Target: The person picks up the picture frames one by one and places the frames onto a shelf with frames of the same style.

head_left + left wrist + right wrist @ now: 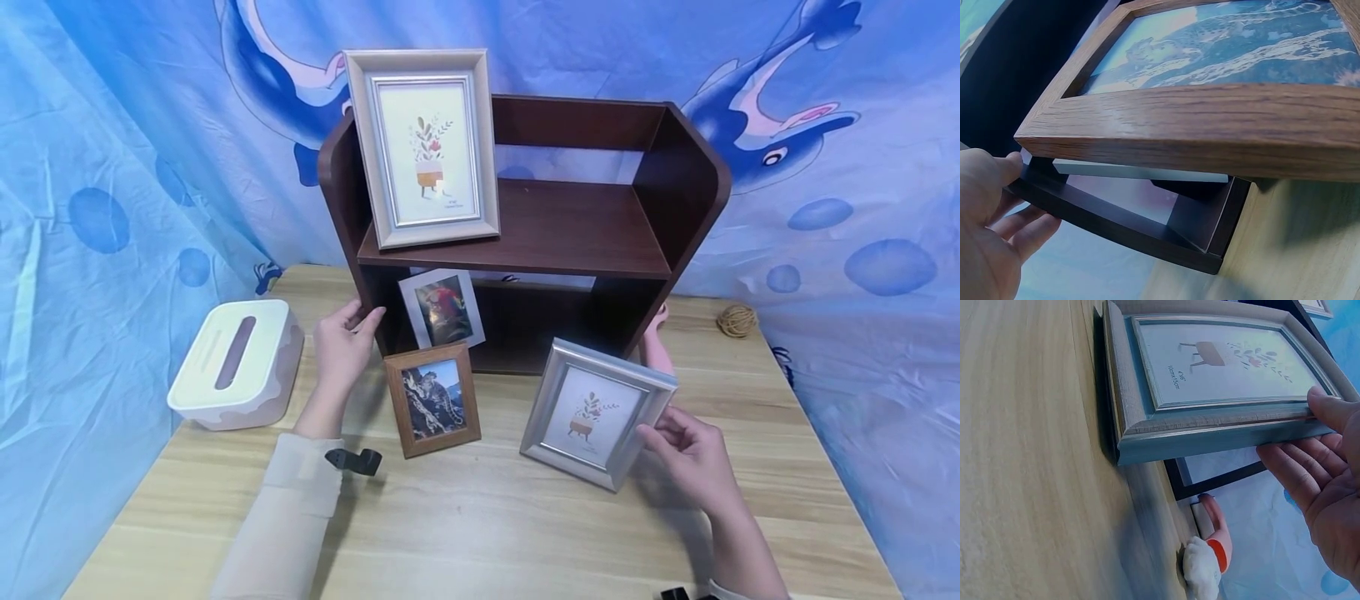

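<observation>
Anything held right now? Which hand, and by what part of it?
Right hand: the silver picture frame, by its right side, thumb on the front. Left hand: the dark shelf, by the front edge of its left side.

Holds the edge of a dark shelf between thumb and fingers of the left hand. Shows a brown wooden photo frame across the upper part, around a bluish picture, partly covering the shelf. Includes a pale tabletop at lower right.
</observation>
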A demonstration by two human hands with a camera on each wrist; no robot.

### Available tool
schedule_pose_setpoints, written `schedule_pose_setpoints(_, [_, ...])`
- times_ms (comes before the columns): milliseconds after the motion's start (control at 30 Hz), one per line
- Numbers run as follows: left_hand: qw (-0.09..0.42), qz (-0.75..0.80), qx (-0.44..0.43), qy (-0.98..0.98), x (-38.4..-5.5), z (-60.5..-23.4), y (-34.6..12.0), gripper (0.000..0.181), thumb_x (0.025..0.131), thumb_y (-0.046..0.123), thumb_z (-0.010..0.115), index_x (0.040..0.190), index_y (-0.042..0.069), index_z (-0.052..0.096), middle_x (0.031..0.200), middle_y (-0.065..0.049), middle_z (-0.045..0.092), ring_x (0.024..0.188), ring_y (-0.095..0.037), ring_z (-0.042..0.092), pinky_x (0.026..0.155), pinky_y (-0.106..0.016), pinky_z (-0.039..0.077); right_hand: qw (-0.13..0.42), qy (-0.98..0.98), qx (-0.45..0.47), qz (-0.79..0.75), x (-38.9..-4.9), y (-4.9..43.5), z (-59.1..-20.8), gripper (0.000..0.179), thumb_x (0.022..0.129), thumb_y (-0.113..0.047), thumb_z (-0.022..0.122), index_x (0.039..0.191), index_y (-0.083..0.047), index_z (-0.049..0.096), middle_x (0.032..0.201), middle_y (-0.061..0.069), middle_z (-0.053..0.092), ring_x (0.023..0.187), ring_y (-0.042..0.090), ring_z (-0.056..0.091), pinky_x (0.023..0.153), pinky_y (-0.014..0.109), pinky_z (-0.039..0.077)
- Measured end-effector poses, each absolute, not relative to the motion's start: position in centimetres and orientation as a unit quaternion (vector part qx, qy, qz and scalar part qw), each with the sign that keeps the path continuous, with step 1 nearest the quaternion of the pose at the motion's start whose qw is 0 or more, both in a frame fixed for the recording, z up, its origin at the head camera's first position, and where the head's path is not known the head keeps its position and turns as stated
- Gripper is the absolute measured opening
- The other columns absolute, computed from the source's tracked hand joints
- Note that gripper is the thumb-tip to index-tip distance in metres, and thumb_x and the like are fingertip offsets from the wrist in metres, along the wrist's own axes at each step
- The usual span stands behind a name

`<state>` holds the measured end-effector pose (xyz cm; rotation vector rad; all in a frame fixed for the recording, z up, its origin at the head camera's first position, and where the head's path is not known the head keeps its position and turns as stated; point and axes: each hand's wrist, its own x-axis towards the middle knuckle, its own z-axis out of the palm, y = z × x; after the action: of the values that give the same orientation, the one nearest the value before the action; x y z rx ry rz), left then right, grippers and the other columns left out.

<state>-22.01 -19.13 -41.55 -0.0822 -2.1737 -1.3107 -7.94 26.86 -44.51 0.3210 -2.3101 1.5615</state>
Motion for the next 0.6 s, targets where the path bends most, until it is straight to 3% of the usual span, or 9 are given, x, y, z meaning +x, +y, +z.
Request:
schedule_pose_setpoints(133, [0.303,-0.481,-0.035,-0.822,-22.0,-41.5,-19.2,0.023,0.093,0.009,0.075,0.111,-0.005,0.075,0.106,-0.023,0.073,0.099,-0.034,0.073,0.08,-0.015,0.055,0.168,-0.809,0.122,0.55,-7.9,26.7,-44.3,0.021,0.084,0.021,0.067,0.105,0.016,0.068,0.083,0.024,0.073,0.073,0.004,0.073,0.064,0.021,0.06])
schedule_pose_setpoints(333, [0.311,-0.475,-0.03,-0.823,-21.9,-41.5,-18.9,0.024,0.092,0.008,0.075,0.112,-0.006,0.074,0.107,-0.025,0.072,0.099,-0.037,0.072,0.081,-0.039,0.058,0.169,-0.795,0.128,0.568,-7.7,26.9,-43.5,0.02,0.084,0.022,0.067,0.104,0.019,0.067,0.084,0.004,0.077,0.071,0.006,0.074,0.063,0.022,0.06])
schedule_pose_setpoints(500, [0.309,-0.474,-0.024,-0.824,-22.0,-41.5,-18.9,0.025,0.092,0.008,0.075,0.113,-0.006,0.074,0.109,-0.025,0.072,0.099,-0.036,0.072,0.082,-0.039,0.058,0.15,-0.751,0.13,0.63,-7.4,27.0,-42.0,0.02,0.087,0.023,0.062,0.105,0.018,0.067,0.087,0.0,0.078,0.071,0.01,0.074,0.062,0.025,0.061])
schedule_pose_setpoints(600, [0.308,-0.479,-0.026,-0.821,-22.0,-41.5,-19.0,0.024,0.092,0.008,0.075,0.112,-0.006,0.074,0.108,-0.025,0.072,0.099,-0.036,0.072,0.081,-0.031,0.058,0.143,-0.719,0.139,0.666,-7.2,27.1,-41.0,0.027,0.088,0.024,0.058,0.109,0.012,0.07,0.09,0.003,0.078,0.074,0.011,0.075,0.062,0.027,0.061])
